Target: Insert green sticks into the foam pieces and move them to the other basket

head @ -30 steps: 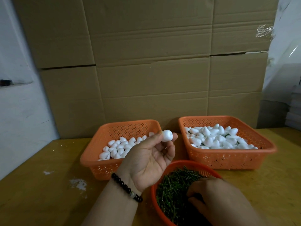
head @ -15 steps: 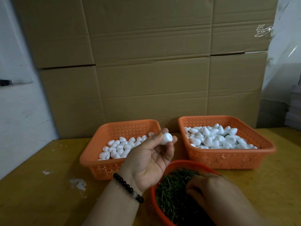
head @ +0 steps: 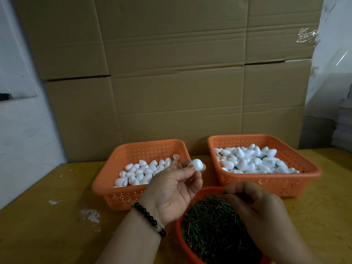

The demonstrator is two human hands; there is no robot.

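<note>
My left hand (head: pixel 171 191), palm up with a dark bead bracelet at the wrist, pinches one white foam piece (head: pixel 196 165) between thumb and fingertips, in front of the left orange basket (head: pixel 106 187). That basket holds several plain foam pieces. The right orange basket (head: pixel 266 181) holds a fuller heap of foam pieces with bits of green among them. My right hand (head: pixel 262 212) hovers with curled fingers over the far side of the red bowl (head: pixel 178 227) of green sticks (head: pixel 209 225). Whether it pinches a stick is hidden.
Everything sits on a yellow wooden table (head: pixel 57 216) with white paint marks at the left. A wall of stacked cardboard boxes (head: pixel 171 82) stands right behind the baskets. A white wall is at the left and wrapped goods are at the right.
My right hand has risen out of the stick pile toward the bowl's far rim. My left hand has lowered the foam piece slightly and turned it.
</note>
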